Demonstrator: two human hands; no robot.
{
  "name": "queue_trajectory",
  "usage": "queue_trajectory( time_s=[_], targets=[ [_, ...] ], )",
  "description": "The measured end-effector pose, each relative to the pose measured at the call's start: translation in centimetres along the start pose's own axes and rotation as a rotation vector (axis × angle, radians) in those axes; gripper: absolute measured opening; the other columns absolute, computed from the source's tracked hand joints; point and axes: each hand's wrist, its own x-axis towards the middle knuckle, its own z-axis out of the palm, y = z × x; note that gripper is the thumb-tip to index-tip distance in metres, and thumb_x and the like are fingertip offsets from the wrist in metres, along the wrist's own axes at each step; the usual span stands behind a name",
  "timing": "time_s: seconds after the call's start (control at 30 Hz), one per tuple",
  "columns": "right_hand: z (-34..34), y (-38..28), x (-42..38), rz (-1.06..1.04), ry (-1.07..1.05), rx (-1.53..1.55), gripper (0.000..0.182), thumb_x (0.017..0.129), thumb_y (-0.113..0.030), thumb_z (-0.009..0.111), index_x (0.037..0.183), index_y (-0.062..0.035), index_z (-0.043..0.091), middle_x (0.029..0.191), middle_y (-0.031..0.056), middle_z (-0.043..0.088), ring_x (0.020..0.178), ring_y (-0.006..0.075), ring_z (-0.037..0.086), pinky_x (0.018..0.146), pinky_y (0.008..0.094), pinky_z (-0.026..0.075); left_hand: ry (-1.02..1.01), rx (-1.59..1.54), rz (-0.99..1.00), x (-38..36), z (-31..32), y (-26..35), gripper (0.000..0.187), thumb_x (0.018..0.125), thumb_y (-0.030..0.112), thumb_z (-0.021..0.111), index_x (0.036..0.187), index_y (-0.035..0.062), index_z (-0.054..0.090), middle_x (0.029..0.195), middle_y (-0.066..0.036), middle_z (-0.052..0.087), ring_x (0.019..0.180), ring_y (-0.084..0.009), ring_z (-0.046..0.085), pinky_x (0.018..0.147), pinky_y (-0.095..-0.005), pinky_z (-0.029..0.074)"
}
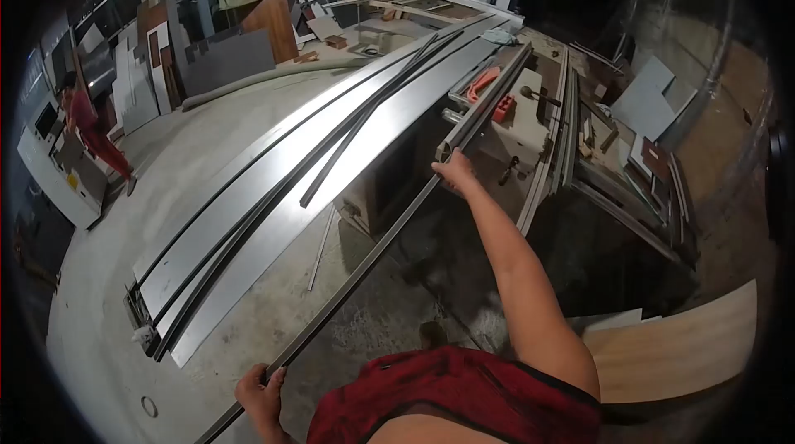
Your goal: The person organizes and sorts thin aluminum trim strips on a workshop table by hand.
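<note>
A long dark metal strip (pixel 356 277) runs diagonally from the bottom left up to the middle of the view. My left hand (pixel 262 396) is closed round its lower part, near the bottom edge. At its upper part my right hand (pixel 455 171) grips it, beside the end of a metal profile (pixel 483 117) lying along the bench. To the left, long dark strips (pixel 273 195) lie on wide shiny metal sheets (pixel 331 129), two of them crossing.
On the bench are a red-handled tool (pixel 483 84), a red block (pixel 503 108) and a dark tool (pixel 538 96). A person (pixel 87 117) in red stands at the far left. Boards (pixel 273 21) lean at the back; a curved wooden panel (pixel 675 349) is at the lower right.
</note>
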Motion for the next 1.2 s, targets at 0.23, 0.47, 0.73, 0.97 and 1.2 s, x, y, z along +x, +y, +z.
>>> queue_trajectory(
  time_s=[0.23, 0.47, 0.73, 0.97, 1.2],
  targets=[
    [0.4, -0.7, -1.1, 0.011, 0.012, -0.130, 0.072, 0.066, -0.039, 0.070, 0.121, -0.0009, 0.041, 0.112, 0.0219, 0.055, 0.107, 0.0336, 0.053, 0.090, 0.0412, 0.042, -0.034, -0.056, 0.093, 0.8, 1.2, 1.5, 0.033, 0.067, 0.028, 0.071, 0.082, -0.0012, 0.063, 0.066, -0.015, 0.060, 0.060, -0.0278, 0.059, 0.057, -0.0329, 0.044],
    [1.1, 0.0, -0.5, -0.003, 0.027, -0.178, 0.076, 0.067, -0.041, 0.068, 0.122, 0.0006, 0.037, 0.110, 0.0209, 0.057, 0.103, 0.0336, 0.055, 0.089, 0.0408, 0.043, -0.070, -0.075, 0.164, 1.7, 3.3, 3.0, 0.031, 0.070, 0.026, 0.067, 0.084, -0.0015, 0.062, 0.065, -0.016, 0.057, 0.059, -0.0284, 0.057, 0.057, -0.0353, 0.043],
    [1.4, 0.6, 0.1, 0.022, 0.032, -0.211, 0.087, 0.068, -0.041, 0.068, 0.133, 0.0007, 0.026, 0.111, 0.0199, 0.057, 0.105, 0.0311, 0.055, 0.090, 0.0394, 0.043, -0.189, -0.019, 0.243, 2.9, 4.8, 6.7, 0.028, 0.077, 0.025, 0.059, 0.089, -0.0002, 0.061, 0.072, -0.019, 0.057, 0.068, -0.0367, 0.055, 0.063, -0.0399, 0.042],
    [-1.1, -1.1, -1.9, 0.095, -0.093, -0.005, 0.096, 0.069, -0.038, 0.070, 0.137, 0.0024, 0.015, 0.108, 0.0195, 0.057, 0.089, 0.0275, 0.061, 0.065, 0.0351, 0.053, -0.226, -0.017, 0.311, 4.0, 7.2, 8.6, 0.025, 0.079, 0.023, 0.056, 0.092, 0.0011, 0.059, 0.079, -0.020, 0.059, 0.077, -0.0377, 0.057, 0.068, -0.0426, 0.043],
    [-0.6, -1.6, -2.2, 0.124, -0.035, 0.160, 0.106, 0.065, -0.027, 0.074, 0.137, 0.0049, 0.004, 0.113, 0.0235, 0.051, 0.089, 0.0309, 0.060, 0.049, 0.0351, 0.054, -0.307, 0.063, 0.336, 5.0, 8.4, 11.8, 0.026, 0.080, 0.024, 0.056, 0.094, 0.0027, 0.059, 0.081, -0.019, 0.060, 0.079, -0.0368, 0.057, 0.069, -0.0429, 0.044]
  ],
)
